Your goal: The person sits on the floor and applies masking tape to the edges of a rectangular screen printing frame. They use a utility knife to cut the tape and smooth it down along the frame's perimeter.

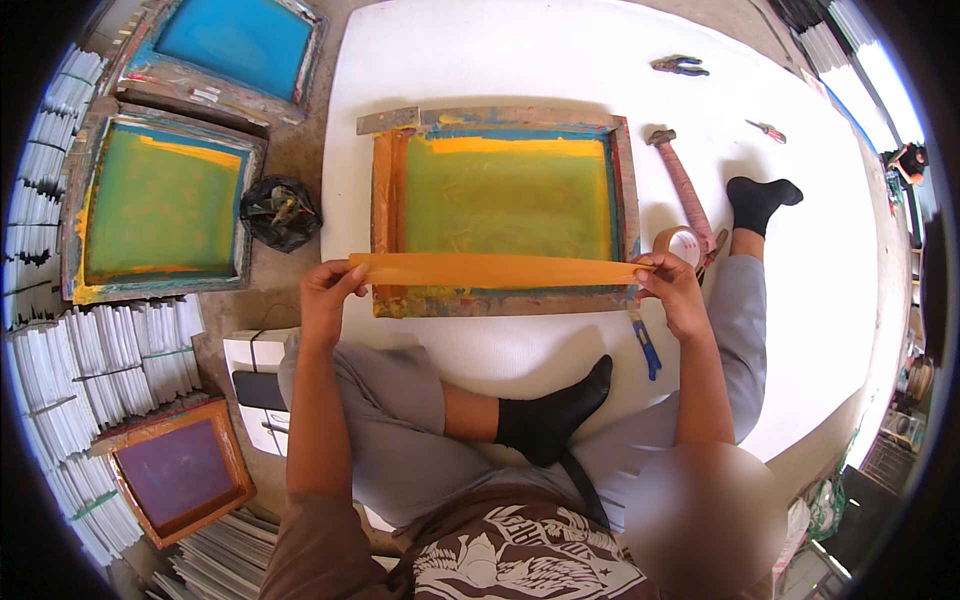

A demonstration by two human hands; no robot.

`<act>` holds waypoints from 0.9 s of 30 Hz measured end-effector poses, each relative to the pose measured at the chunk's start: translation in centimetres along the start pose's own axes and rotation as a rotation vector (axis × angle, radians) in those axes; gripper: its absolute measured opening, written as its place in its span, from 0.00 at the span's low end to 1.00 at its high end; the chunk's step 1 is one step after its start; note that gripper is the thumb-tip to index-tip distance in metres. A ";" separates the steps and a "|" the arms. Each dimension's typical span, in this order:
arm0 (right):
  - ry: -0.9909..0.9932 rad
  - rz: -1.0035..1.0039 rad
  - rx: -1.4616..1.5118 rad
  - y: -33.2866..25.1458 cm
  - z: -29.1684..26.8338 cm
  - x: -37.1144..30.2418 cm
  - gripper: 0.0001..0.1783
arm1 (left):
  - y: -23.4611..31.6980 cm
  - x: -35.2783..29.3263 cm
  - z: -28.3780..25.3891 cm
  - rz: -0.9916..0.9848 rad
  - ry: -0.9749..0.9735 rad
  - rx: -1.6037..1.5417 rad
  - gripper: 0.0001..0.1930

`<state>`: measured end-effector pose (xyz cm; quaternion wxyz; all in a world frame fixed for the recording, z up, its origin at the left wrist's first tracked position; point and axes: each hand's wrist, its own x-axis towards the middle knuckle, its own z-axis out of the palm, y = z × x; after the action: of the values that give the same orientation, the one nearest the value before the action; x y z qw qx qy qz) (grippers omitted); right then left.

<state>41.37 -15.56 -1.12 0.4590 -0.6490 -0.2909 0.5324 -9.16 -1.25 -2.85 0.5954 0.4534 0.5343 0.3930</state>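
Observation:
A strip of orange-brown packing tape [500, 271] is stretched taut from side to side between my hands. My left hand [328, 300] pinches its left end and my right hand [672, 293] pinches the right end. Beneath it lies a wooden screen-printing frame [505, 302], with a green-yellow mesh [510, 205] and paint-stained edges. The strip crosses above the frame's near side; I cannot tell whether it touches. Similar brown tape covers the frame's left side. Just beyond my right hand is a tape roll [677, 240]. A blue-handled tool [646, 347] lies below that hand.
A hammer [682, 188], pliers [680, 66] and a screwdriver [766, 131] lie on the white board [820, 290]. More screen frames [255, 180] stand at left, near a black plastic bag [281, 213] and paper stacks [120, 355]. My legs flank the frame's near and right sides.

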 end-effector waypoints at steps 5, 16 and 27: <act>0.014 -0.013 0.022 1.3 -0.3 1.0 0.10 | -0.3 0.8 0.8 0.061 0.044 0.023 0.06; 0.171 -0.080 0.083 0.4 1.6 2.0 0.22 | -0.2 2.0 0.1 -0.067 0.085 0.095 0.07; 0.234 -0.273 0.048 1.9 1.5 1.5 0.12 | 0.6 2.0 1.1 -0.070 0.149 0.118 0.08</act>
<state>40.10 -14.56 -3.49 0.5730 -0.6498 -0.3085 0.3927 -7.77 0.71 -2.79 0.5395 0.4382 0.6151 0.3722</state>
